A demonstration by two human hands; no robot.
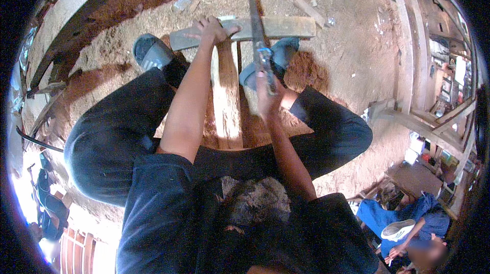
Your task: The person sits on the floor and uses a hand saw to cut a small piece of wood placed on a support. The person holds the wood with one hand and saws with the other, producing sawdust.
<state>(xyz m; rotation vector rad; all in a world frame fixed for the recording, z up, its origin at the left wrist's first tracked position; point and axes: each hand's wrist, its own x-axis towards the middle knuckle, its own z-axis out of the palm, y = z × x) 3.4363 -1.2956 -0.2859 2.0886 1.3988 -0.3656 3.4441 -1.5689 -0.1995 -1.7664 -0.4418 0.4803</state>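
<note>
My right hand (268,92) is closed around the handle of a handsaw (259,29). The saw's long dark blade points away from me and crosses a grey wooden plank (288,28) right of its middle. On the plank's left half my left hand (210,30) presses down, fingers spread and thumb out to the right. Beneath the plank a pale wooden beam (226,95) runs back toward my lap between my legs. Where the teeth meet the wood is too small to make out.
My grey shoes (152,52) flank the beam, near the plank. Wood offcuts (309,11) lie on the brown dirt ground (352,59). Timber framing (416,44) stands at right. Another person in blue (403,218) sits at lower right; someone else is at the lower left edge.
</note>
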